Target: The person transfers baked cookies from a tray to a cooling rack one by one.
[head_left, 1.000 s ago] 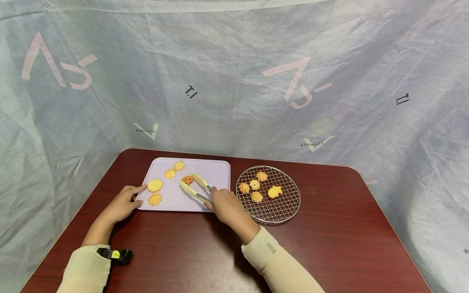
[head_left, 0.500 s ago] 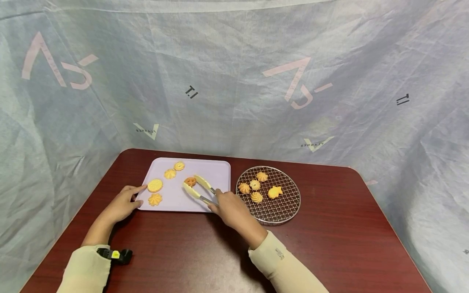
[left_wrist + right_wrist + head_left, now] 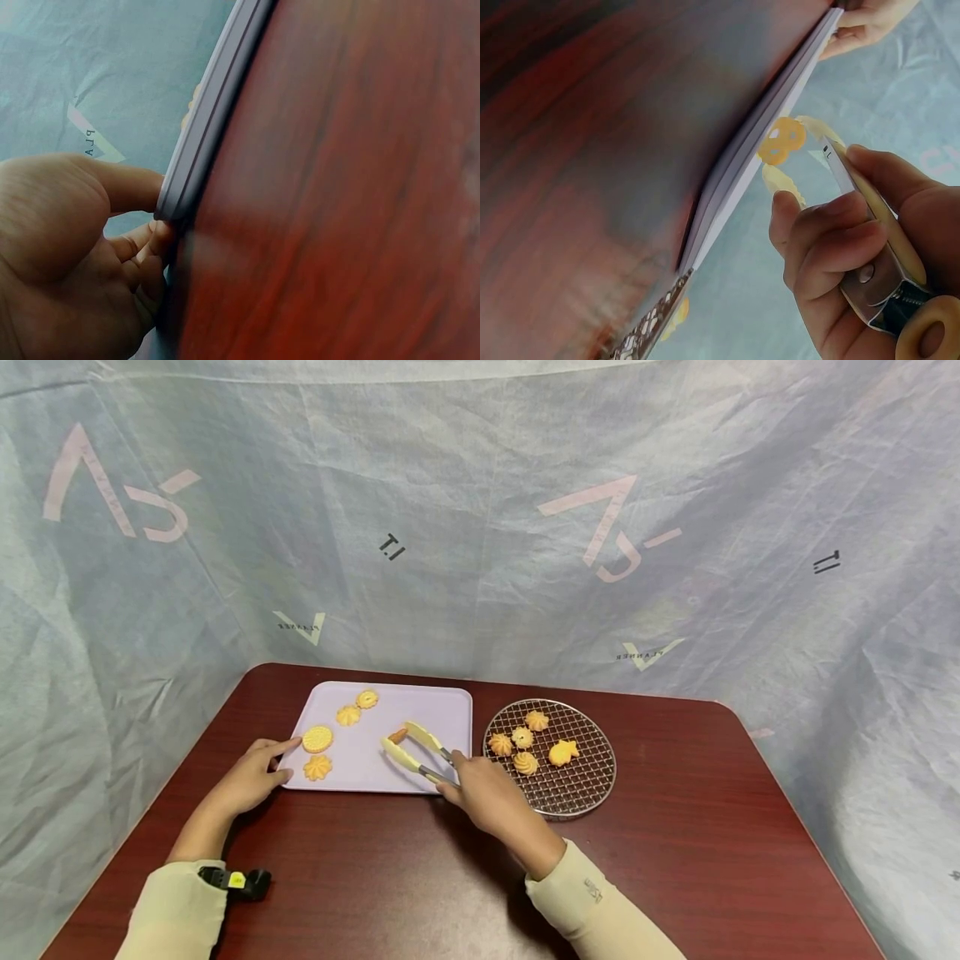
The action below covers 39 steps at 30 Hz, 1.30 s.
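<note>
My right hand (image 3: 491, 797) grips a pair of tongs (image 3: 431, 772) with cream tips and metal arms. Between the tips is a brown pretzel-shaped cookie (image 3: 398, 736), tilted on edge over the lilac tray (image 3: 442, 706). The right wrist view shows the pretzel's holes (image 3: 782, 141) and the fingers curled round the tongs. My left hand (image 3: 255, 777) holds the tray's near left corner between thumb and index finger, the other fingers bent below in the left wrist view. Close by on the tray are a round cookie (image 3: 317, 740) and a star-shaped cookie (image 3: 317, 767).
Two more flower-shaped cookies, one of them (image 3: 348, 716) scalloped, lie toward the tray's back. Right of the tray stands a round wire rack (image 3: 577, 789) bearing several cookies, including a fish-shaped one (image 3: 562, 752). Everything rests on a dark red wooden table (image 3: 690, 827) before hanging cloth.
The right hand and tongs have shifted slightly right and nearer, bringing the pretzel cookie along. The pretzel has turned from flat to edge-on. The left hand stays at the tray corner.
</note>
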Tool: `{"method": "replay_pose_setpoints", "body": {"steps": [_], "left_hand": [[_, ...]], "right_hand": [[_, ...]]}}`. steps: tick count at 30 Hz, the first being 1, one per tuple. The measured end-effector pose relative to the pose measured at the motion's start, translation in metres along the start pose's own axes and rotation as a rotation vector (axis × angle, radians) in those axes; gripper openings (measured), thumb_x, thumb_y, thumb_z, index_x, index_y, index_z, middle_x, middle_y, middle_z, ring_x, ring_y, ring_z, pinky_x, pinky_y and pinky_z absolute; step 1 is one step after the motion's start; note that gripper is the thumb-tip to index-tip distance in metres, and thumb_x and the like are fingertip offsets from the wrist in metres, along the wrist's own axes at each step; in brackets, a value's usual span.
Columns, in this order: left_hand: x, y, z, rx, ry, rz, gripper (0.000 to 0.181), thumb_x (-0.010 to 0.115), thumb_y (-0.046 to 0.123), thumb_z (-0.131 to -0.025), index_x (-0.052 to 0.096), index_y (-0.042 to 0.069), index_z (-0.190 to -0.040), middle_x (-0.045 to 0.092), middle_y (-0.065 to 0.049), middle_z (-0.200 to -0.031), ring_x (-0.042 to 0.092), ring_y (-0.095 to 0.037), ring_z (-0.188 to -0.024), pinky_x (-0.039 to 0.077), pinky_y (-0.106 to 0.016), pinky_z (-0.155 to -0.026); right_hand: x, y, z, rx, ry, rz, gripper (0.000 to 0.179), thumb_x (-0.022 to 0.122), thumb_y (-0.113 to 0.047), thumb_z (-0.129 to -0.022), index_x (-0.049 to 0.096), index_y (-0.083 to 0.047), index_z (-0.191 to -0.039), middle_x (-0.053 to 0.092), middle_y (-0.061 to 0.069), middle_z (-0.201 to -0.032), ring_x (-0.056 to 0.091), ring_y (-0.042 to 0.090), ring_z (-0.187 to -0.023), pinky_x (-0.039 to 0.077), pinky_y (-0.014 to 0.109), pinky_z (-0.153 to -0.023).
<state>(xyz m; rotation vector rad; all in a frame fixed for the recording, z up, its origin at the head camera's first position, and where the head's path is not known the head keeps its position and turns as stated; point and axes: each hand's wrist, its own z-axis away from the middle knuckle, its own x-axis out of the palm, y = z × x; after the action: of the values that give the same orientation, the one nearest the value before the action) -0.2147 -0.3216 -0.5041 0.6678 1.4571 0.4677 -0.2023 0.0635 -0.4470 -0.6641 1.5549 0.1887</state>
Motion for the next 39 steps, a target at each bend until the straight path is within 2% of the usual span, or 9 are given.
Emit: {"method": "replay_pose_setpoints", "body": {"steps": [6,10,16,19,23,31,39], "left_hand": [[0.000,-0.001,0.000,-0.005,-0.004,0.004,0.055,0.062,-0.005,-0.095,0.046,-0.012,-0.147,0.045,-0.029,-0.116,0.045,-0.034,-0.096,0.039,-0.037,-0.078],[0.000,-0.002,0.000,-0.001,-0.006,0.007,0.055,0.062,-0.004,-0.096,0.045,-0.012,-0.147,0.044,-0.030,-0.117,0.045,-0.034,-0.096,0.039,-0.037,-0.078],[0.000,-0.003,0.000,0.004,-0.004,0.002,0.055,0.062,-0.004,-0.096,0.045,-0.012,-0.147,0.045,-0.030,-0.117,0.045,-0.034,-0.096,0.039,-0.036,-0.077],[0.000,-0.002,-0.001,0.003,-0.001,-0.002,0.055,0.062,-0.004,-0.096,0.045,-0.012,-0.147,0.045,-0.031,-0.118,0.046,-0.034,-0.096,0.040,-0.038,-0.078],[0.001,-0.001,0.000,0.001,0.002,-0.005,0.055,0.063,-0.004,-0.096,0.046,-0.012,-0.147,0.045,-0.030,-0.117,0.045,-0.033,-0.095,0.040,-0.037,-0.078],[0.001,-0.002,0.000,-0.001,0.002,0.000,0.055,0.063,-0.004,-0.096,0.046,-0.012,-0.147,0.045,-0.029,-0.115,0.045,-0.032,-0.095,0.039,-0.035,-0.077],[0.001,-0.002,0.000,0.004,0.002,-0.002,0.055,0.063,-0.004,-0.096,0.045,-0.012,-0.147,0.045,-0.029,-0.115,0.045,-0.033,-0.094,0.039,-0.035,-0.077]], "right_hand": [[-0.002,0.005,0.004,-0.014,0.016,0.005,0.036,0.072,-0.033,-0.097,0.065,-0.003,-0.115,0.066,0.009,-0.078,0.064,0.024,-0.066,0.050,0.035,-0.053],[0.000,0.007,0.003,0.000,-0.001,-0.005,0.037,0.072,-0.034,-0.097,0.066,-0.003,-0.116,0.065,0.008,-0.078,0.063,0.023,-0.065,0.049,0.034,-0.053],[0.004,0.004,0.000,-0.006,-0.029,-0.016,0.037,0.073,-0.037,-0.096,0.065,-0.003,-0.109,0.062,0.006,-0.074,0.059,0.020,-0.061,0.046,0.032,-0.051],[0.006,0.001,-0.001,-0.015,-0.024,0.006,0.038,0.074,-0.038,-0.096,0.065,-0.003,-0.108,0.063,0.007,-0.074,0.062,0.023,-0.062,0.047,0.033,-0.050],[0.008,-0.002,-0.001,-0.012,-0.012,0.037,0.038,0.074,-0.038,-0.095,0.065,-0.004,-0.111,0.065,0.009,-0.076,0.066,0.027,-0.065,0.049,0.035,-0.051],[0.006,-0.003,0.002,-0.009,0.005,0.063,0.042,0.074,-0.038,-0.095,0.065,-0.003,-0.118,0.067,0.010,-0.078,0.065,0.025,-0.062,0.048,0.032,-0.048],[0.006,-0.006,0.004,0.010,-0.041,0.103,0.041,0.072,-0.037,-0.097,0.065,-0.004,-0.120,0.068,0.011,-0.083,0.065,0.024,-0.066,0.049,0.032,-0.050]]}}
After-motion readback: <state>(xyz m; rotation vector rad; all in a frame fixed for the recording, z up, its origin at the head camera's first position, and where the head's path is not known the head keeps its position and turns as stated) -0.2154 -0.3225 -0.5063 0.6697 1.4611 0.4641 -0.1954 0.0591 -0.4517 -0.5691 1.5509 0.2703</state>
